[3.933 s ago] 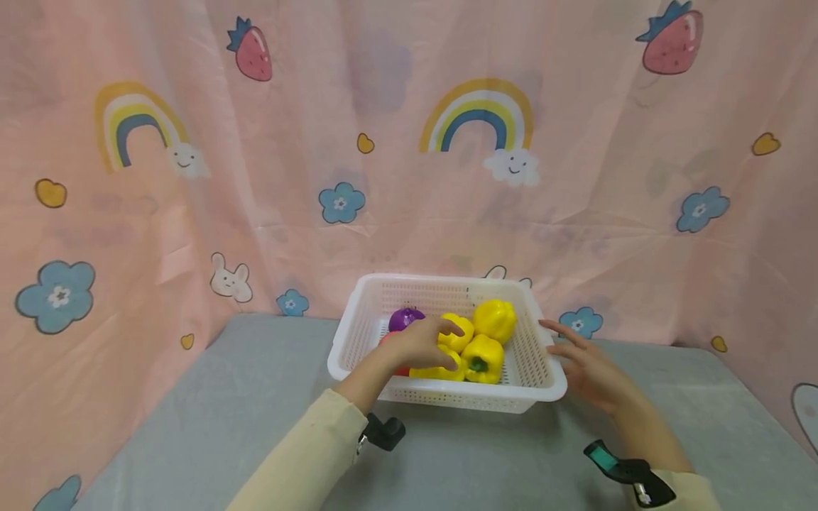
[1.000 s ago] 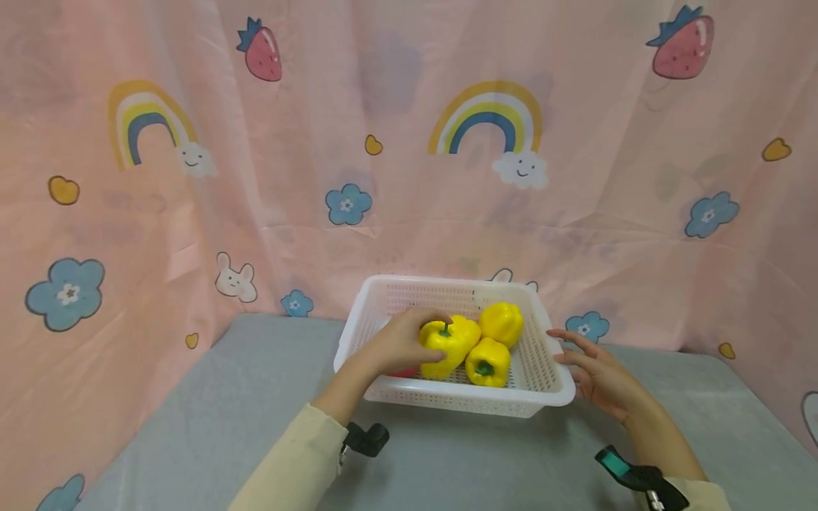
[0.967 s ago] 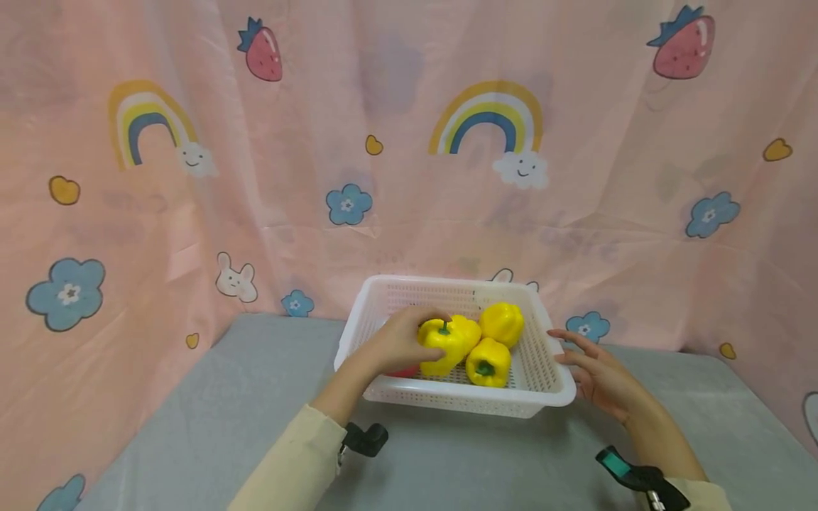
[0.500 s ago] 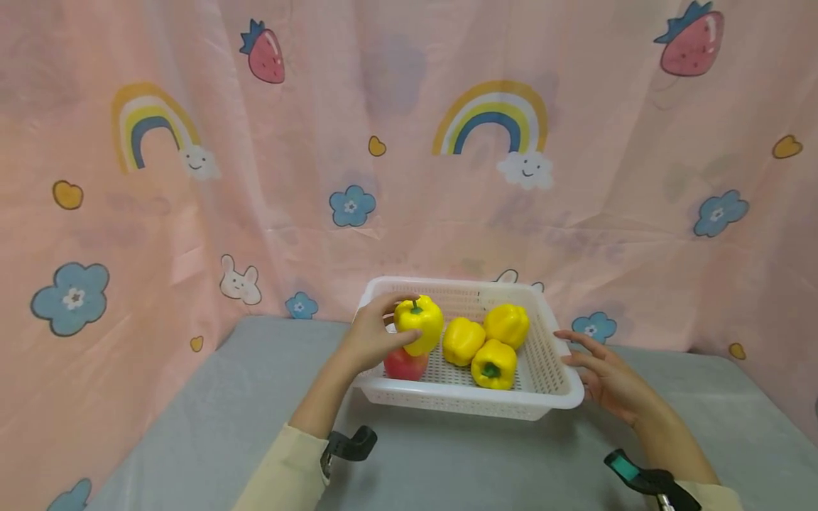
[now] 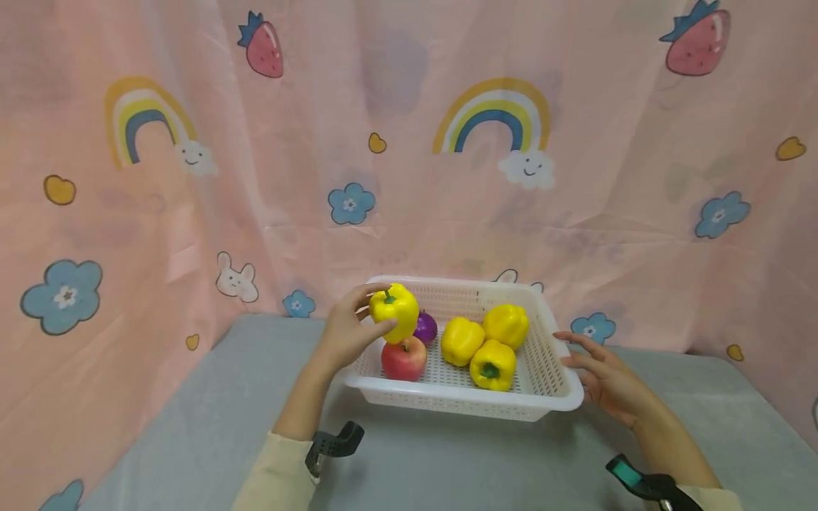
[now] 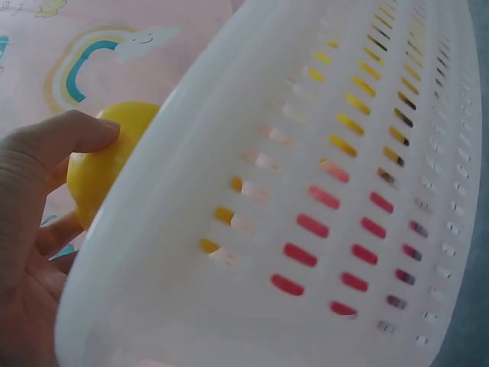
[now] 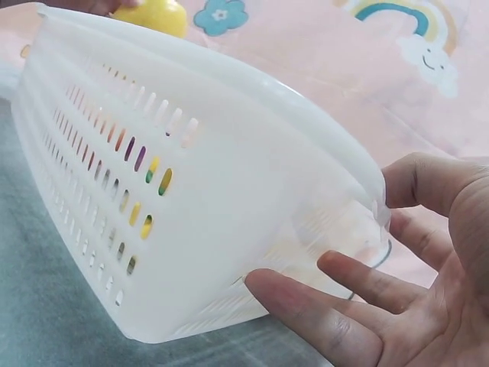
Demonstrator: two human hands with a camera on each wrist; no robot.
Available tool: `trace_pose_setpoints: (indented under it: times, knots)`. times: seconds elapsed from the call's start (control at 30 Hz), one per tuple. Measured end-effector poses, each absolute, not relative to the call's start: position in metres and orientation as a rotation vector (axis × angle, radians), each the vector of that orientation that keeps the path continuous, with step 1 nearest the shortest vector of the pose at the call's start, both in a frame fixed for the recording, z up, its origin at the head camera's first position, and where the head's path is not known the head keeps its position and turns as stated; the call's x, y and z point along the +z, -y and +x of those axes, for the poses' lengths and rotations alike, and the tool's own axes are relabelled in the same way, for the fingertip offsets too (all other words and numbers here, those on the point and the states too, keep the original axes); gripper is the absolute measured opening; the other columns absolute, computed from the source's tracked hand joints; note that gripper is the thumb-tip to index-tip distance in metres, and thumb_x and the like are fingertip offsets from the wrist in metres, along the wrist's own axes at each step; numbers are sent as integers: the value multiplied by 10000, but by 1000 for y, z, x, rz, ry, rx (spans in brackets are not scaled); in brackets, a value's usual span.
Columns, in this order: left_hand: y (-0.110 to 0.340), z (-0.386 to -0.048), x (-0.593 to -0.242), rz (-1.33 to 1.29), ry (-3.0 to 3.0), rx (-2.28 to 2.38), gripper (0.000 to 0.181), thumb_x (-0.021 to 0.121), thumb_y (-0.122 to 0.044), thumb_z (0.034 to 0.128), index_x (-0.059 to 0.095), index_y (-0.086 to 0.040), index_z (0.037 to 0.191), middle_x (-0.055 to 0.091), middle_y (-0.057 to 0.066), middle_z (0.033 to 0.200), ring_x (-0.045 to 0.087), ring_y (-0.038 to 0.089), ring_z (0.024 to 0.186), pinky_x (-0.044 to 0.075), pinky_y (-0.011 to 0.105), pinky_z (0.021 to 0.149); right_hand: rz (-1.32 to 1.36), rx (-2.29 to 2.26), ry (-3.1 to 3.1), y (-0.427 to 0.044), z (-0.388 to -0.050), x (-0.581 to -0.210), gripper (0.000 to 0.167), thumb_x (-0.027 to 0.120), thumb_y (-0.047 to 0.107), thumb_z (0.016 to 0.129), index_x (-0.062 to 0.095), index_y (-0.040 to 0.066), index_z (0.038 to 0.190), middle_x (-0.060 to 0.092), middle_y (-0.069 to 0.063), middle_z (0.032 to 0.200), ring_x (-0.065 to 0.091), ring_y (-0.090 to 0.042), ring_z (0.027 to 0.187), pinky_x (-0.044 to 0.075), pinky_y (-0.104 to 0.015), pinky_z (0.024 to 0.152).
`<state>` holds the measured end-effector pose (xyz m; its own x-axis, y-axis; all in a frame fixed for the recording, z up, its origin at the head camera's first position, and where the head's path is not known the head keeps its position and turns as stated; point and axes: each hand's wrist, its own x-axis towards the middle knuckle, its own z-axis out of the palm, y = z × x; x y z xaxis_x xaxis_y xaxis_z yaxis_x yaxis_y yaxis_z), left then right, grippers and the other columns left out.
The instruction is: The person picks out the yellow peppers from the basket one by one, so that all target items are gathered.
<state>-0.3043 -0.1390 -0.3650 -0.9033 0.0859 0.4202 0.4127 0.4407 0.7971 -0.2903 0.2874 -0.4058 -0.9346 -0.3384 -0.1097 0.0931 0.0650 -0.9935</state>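
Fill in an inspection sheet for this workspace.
Surface: grey tabletop, with the white basket standing on it.
Job's things: one held yellow pepper; three more yellow peppers, a red apple and a partly hidden purple item in the basket.
Clutter: nothing seen.
Grips: left grip holds its pepper at the basket's left end; right grip touches the right end.
Cables: nothing seen.
Surroundings: pink patterned curtain behind; black wrist devices on both arms.
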Motion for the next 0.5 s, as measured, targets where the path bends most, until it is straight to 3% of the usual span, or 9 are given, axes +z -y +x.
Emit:
trace_pose_setpoints:
  times: [0.5]
  knots:
    - [170, -305, -354, -366, 2344, -1442, 556, 780, -195, 876, 568, -121, 1385, 581, 110, 1423, 565, 357, 1320, 479, 480, 1109, -234, -1934, -2073, -286, -287, -406, 387, 474, 221, 1074, 395, 356, 1428, 600, 190, 1221, 741, -151, 992, 637, -346, 814]
